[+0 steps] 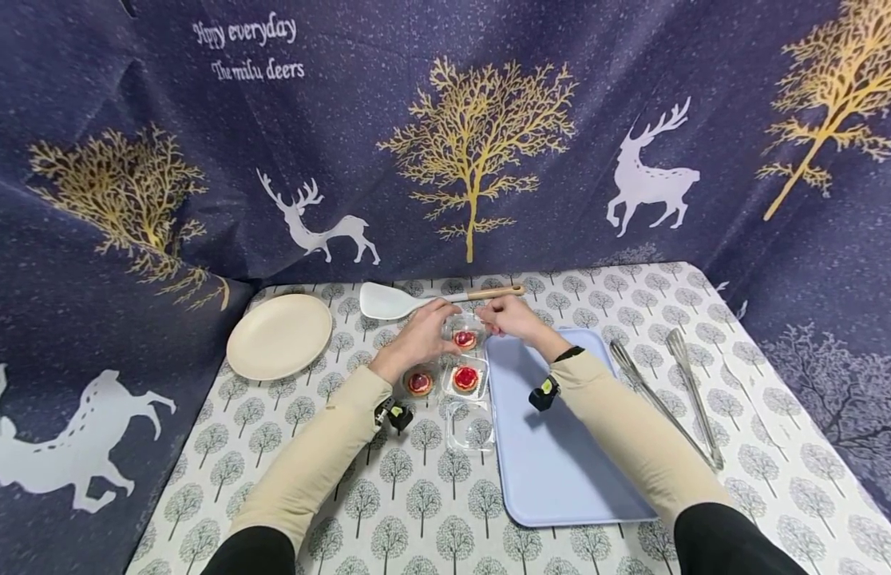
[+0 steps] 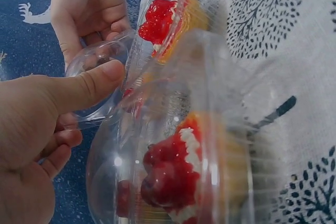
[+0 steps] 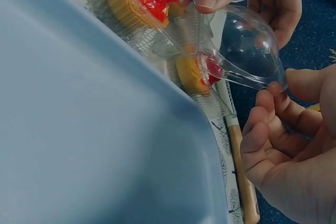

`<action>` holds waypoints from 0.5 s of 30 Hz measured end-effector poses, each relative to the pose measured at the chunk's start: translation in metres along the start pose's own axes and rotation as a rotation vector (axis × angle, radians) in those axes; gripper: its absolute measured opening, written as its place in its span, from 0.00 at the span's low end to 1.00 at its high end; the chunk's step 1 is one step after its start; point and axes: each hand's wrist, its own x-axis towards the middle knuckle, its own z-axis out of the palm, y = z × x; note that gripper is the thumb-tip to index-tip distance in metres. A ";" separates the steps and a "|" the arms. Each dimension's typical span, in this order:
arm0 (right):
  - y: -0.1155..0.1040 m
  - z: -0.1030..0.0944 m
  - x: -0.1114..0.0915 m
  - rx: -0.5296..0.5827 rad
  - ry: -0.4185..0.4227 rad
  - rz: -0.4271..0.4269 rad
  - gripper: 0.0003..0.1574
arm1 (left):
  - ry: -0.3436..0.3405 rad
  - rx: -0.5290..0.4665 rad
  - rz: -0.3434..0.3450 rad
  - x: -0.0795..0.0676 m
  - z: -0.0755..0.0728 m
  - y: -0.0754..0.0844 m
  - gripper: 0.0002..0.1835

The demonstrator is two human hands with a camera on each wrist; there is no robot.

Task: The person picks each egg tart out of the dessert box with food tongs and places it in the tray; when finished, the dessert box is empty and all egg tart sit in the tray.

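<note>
At the far end of a row of clear plastic boxes, both hands are at a domed clear lid (image 3: 249,45). My left hand (image 1: 420,335) grips the lid's edge, thumb on the near side and fingers behind. Opposite it, my right hand (image 1: 517,319) pinches the rim between thumb and forefinger. Under the lid sits a red-topped tart (image 1: 465,340) in its box. A second tart (image 1: 465,378) with red topping and white cream is in the middle box. Left of that, another boxed tart (image 1: 419,383) stands below my left wrist. The joins between the boxes are hard to make out.
A clear box part (image 1: 470,425) lies nearest me in the row. On the right is a light blue tray (image 1: 553,447), with metal tongs (image 1: 692,383) and a thin white utensil (image 1: 754,403) beyond it. A cream plate (image 1: 279,337) and a white spatula (image 1: 388,302) lie left and behind.
</note>
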 end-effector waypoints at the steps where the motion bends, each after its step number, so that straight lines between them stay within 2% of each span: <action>1: -0.001 0.000 -0.001 0.006 -0.003 0.001 0.22 | 0.002 -0.005 0.000 0.000 0.000 0.001 0.42; 6: -0.005 -0.002 -0.005 0.060 -0.018 0.010 0.20 | 0.020 -0.029 -0.001 -0.003 -0.001 0.004 0.43; 10: -0.010 -0.003 -0.009 0.148 -0.048 0.047 0.17 | 0.051 -0.047 0.018 -0.007 -0.002 0.005 0.43; 15: -0.014 -0.004 -0.012 0.250 -0.095 0.130 0.24 | 0.092 -0.042 0.042 -0.011 -0.002 0.007 0.43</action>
